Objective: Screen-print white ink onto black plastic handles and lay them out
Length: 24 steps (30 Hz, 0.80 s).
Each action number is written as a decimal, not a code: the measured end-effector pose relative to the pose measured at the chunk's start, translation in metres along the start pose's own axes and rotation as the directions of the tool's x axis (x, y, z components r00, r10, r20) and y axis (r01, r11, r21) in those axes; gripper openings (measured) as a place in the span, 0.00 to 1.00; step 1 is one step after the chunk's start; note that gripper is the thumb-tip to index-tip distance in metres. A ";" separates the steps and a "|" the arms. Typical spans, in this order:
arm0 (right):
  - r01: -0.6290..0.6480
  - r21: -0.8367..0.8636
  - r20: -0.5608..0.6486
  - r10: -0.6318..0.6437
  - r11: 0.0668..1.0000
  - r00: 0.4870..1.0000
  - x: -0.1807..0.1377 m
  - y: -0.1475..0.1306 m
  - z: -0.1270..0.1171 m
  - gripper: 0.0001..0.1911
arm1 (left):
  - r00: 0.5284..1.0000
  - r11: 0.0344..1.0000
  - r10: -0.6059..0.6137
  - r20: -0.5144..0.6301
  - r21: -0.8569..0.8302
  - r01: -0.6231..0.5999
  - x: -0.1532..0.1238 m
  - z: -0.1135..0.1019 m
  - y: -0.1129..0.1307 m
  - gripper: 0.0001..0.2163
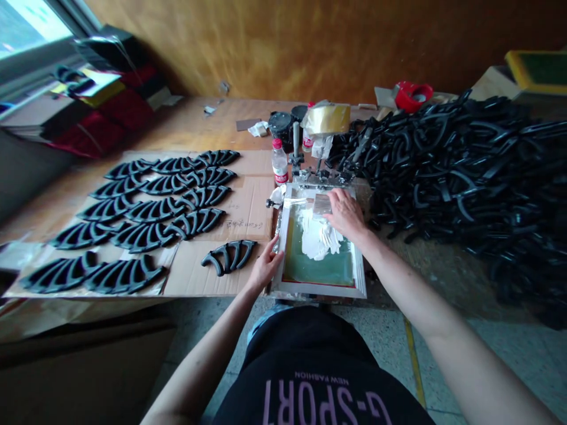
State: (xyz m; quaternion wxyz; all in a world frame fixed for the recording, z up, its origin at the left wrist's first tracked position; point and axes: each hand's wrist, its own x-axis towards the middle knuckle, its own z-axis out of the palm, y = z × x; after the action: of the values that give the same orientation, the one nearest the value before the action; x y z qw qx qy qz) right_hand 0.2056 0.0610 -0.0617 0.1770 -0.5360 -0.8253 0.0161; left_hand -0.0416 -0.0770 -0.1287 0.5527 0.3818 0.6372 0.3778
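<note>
A screen printing frame [319, 289] with a green mesh lies in front of me at the table's front edge. White paste [316, 239] is spread thickly over the upper half of the mesh. My right hand [346, 213] grips a flat scraper [322, 205] at the paste's far end. At the frame's left edge is my left hand [267, 264], holding the side with the thumb and index finger; its other fingers are mostly hidden. Just left of that hand, a single black curved, ribbed plastic piece [229, 256] lies on cardboard.
Rows of similar black pieces [146, 206] cover the cardboard [252, 206] at left. A large heap of black parts [443, 171] fills the right. Beyond the frame stand hinge clamps [325, 176], a bottle [279, 162], dark tubs [281, 127] and a tape roll [326, 118].
</note>
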 end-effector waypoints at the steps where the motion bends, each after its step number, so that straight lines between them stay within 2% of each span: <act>1: 0.002 -0.006 0.092 -0.001 1.000 0.996 0.000 -0.009 0.006 0.17 | 1.000 0.999 0.010 0.001 0.033 -0.010 0.003 0.000 -0.004 0.33; 4: 0.072 -0.035 0.262 -0.060 0.997 0.963 -0.026 -0.022 0.014 0.05 | 0.999 0.995 0.037 0.015 0.096 -0.038 0.009 -0.002 -0.012 0.32; 6: 0.223 -0.029 0.293 -0.205 0.974 0.934 -0.053 -0.022 0.010 0.08 | 0.999 0.995 0.034 0.023 0.095 -0.036 0.011 -0.003 -0.017 0.31; 8: 0.389 0.024 0.320 -0.376 0.921 0.870 -0.074 -0.020 0.001 0.11 | 0.999 0.996 0.032 0.029 0.078 -0.034 0.011 -0.003 -0.020 0.31; 10: 0.480 0.094 0.340 -0.481 0.872 0.808 -0.082 -0.017 -0.008 0.10 | 0.999 0.998 0.028 0.026 0.051 -0.029 0.011 -0.003 -0.022 0.31; 11: 0.488 0.119 0.340 -0.497 0.865 0.798 -0.081 -0.016 -0.011 0.09 | 0.999 0.999 0.025 0.026 0.042 -0.026 0.011 -0.003 -0.022 0.31; 12: 0.471 0.126 0.327 -0.485 0.873 0.811 -0.078 -0.016 -0.011 0.08 | 0.999 0.999 0.024 0.028 0.038 -0.025 0.011 -0.003 -0.021 0.30; 14: 0.397 0.089 0.267 -0.406 0.914 0.874 -0.073 -0.018 -0.007 0.07 | 0.999 0.999 0.031 0.040 0.039 -0.033 0.010 -0.003 -0.019 0.31; 16: 0.351 0.038 0.203 -0.351 0.936 0.914 -0.076 -0.021 0.002 0.09 | 0.998 0.999 0.030 0.050 0.036 -0.032 0.009 -0.003 -0.016 0.31; 19: 0.392 0.049 0.198 -0.394 0.919 0.898 -0.092 -0.024 0.010 0.13 | 0.998 1.000 0.010 0.054 -0.002 -0.010 0.006 -0.003 -0.013 0.33; 21: 0.395 0.096 0.216 -0.407 0.913 0.888 -0.095 -0.024 0.007 0.11 | 0.998 1.000 0.003 0.057 -0.023 -0.001 0.005 -0.003 -0.011 0.33; 24: 0.272 0.134 0.180 -0.294 0.953 0.939 -0.067 -0.023 -0.003 0.08 | 0.998 1.000 0.013 0.065 -0.022 -0.012 0.000 -0.004 -0.002 0.34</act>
State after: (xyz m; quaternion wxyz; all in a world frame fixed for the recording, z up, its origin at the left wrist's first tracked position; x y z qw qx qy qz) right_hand 0.2109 -0.0086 -0.0727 0.1229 -0.3970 -0.9053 0.0881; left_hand -0.0462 -0.0777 -0.1303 0.5748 0.3919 0.6124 0.3754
